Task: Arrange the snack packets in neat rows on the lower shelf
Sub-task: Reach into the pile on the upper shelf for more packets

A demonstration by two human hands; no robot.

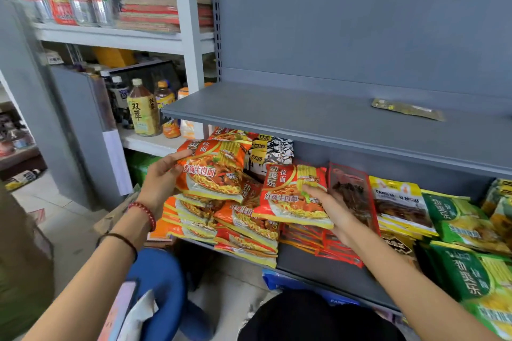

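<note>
My left hand (160, 178) grips the left edge of an orange noodle packet (214, 171), held above a messy pile of orange and red noodle packets (235, 227) at the left end of the lower shelf (313, 263). My right hand (331, 206) holds a red noodle packet (291, 196) by its right side, thumb on the front. Behind that packet stand dark red snack packets (350, 191). Yellow packets (399, 205) and green noodle packets (465, 219) fill the shelf further right.
The grey upper shelf (318, 119) juts out over the packets and carries one flat olive packet (407, 109). Black-and-white packets (273, 151) sit at the back. A white rack with drink bottles (144, 112) stands to the left. A blue stool (160, 277) is below.
</note>
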